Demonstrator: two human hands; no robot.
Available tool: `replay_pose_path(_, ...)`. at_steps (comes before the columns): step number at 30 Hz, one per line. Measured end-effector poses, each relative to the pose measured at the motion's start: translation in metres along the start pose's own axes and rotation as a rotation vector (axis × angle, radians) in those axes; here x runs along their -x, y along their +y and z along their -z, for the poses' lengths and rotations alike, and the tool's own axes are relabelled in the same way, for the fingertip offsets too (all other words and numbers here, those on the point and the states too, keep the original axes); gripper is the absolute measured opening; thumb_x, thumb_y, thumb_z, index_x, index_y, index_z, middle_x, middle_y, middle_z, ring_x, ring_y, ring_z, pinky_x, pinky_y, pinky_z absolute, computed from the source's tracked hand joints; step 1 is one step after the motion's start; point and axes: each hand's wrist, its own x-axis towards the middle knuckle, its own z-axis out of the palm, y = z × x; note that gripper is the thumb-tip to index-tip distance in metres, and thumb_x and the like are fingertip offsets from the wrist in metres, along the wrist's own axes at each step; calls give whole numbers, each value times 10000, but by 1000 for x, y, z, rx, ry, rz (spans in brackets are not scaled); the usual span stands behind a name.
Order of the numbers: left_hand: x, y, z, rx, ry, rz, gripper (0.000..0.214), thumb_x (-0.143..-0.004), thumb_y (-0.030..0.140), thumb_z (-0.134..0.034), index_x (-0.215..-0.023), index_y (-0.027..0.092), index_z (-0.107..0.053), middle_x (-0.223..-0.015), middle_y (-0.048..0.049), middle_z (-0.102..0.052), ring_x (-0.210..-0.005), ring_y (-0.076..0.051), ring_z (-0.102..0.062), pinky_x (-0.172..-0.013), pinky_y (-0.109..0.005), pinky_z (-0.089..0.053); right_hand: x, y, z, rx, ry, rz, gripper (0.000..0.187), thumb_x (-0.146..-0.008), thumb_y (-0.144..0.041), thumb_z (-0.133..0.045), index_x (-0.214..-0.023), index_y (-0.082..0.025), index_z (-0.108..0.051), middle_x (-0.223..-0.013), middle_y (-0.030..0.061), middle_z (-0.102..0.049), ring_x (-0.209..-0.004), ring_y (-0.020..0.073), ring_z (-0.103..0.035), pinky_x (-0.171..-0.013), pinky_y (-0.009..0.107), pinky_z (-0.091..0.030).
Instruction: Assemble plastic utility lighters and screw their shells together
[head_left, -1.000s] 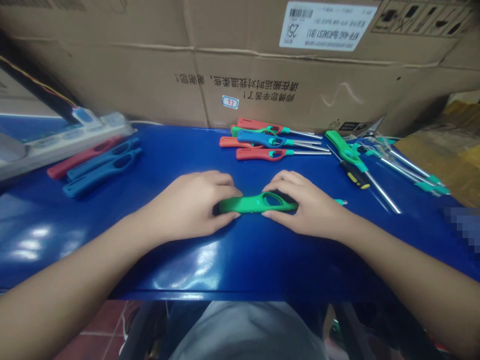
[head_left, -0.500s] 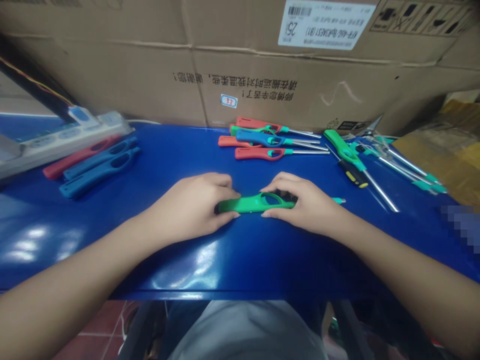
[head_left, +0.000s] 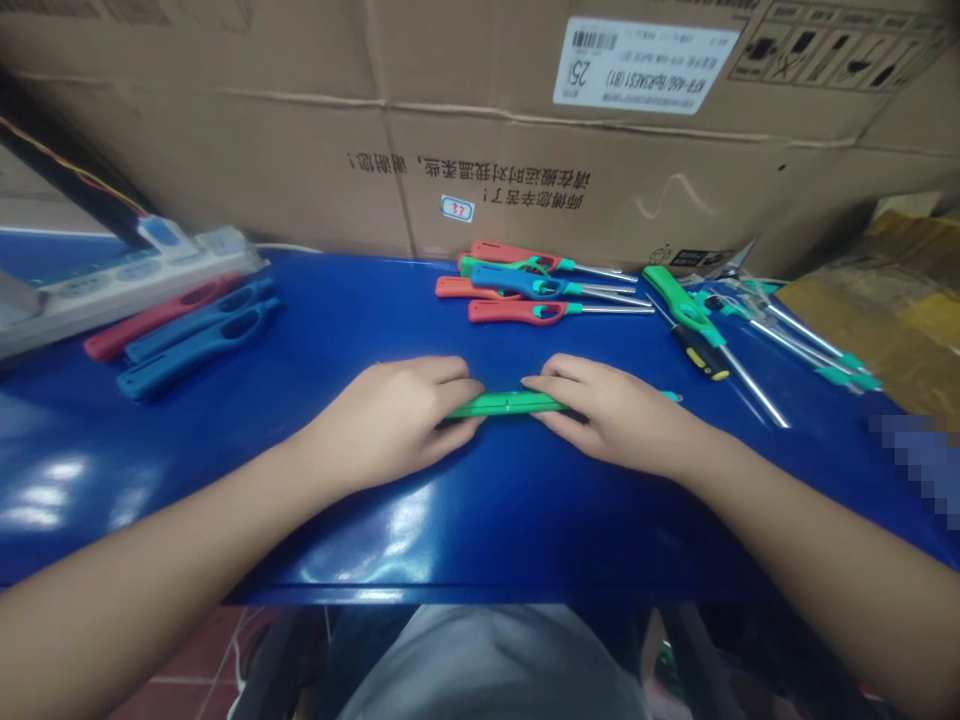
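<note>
A green long-neck lighter (head_left: 510, 403) lies level between my hands, its narrow edge facing up. My left hand (head_left: 397, 415) is closed on the left end of the handle, fingers behind and thumb in front. At the other end my right hand (head_left: 607, 410) pinches the lighter and hides most of its neck; a small teal piece shows past the hand. Behind them lies a group of lighters in red, blue and green, among them a red lighter (head_left: 517, 312) nearest to my hands.
On the left, red and blue handle shells (head_left: 195, 345) lie against a white power strip (head_left: 127, 285). To the right are a green lighter (head_left: 679, 300), a black-and-yellow screwdriver (head_left: 701, 355) and metal tubes with teal ends (head_left: 810, 350). A cardboard box (head_left: 300, 130) stands along the back.
My hands have rolled the green lighter, so its narrow edge shows now instead of its broad side with the trigger opening. Both hands keep their hold in about the same place.
</note>
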Motion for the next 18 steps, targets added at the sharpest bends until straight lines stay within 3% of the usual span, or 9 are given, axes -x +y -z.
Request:
replay_pose_path(4, -1, -4, -1, 240, 5, -31, 317, -1046, 408, -495, -1089, 197, -728, -964, -31, -679, -837, -169, -661, -725, -282, -501, -1, -1, 6, -32, -9, 21, 297, -1055, -307, -474, -1093, -137, -714, -935, 79, -672, -875, 222, -638, -816, 375, -500)
replay_pose_path(10, 0, -1, 1, 285, -3, -37, 325, -1054, 390, -484, -1090, 176, -726, -931, -40, -666, -814, -167, -640, -717, -279, -489, 0, -3, 7, 17, -15, 19, 282, -1056, -342, -486, -1056, -173, -711, -944, 68, -715, -854, 214, -664, -797, 373, -475)
replay_pose_path(14, -2, 2, -1, 293, -15, -44, 320, -1063, 378, -464, -1069, 172, -708, -931, -40, -651, -830, -170, -634, -725, -282, -482, 0, -6, 9, 7, 101, 67, 288, -1030, -411, -548, -1149, -193, -695, -1098, 88, -738, -988, 230, -678, -849, 366, -500)
replay_pose_path(18, -4, 3, -7, 335, -24, -45, 329, -1079, 386, -427, -1117, 165, -668, -979, -51, -646, -893, -182, -635, -791, -292, -496, 2, -12, 9, 24, 204, 107, 239, -1038, -322, -529, -1053, -173, -715, -967, 73, -755, -871, 211, -673, -795, 347, -516)
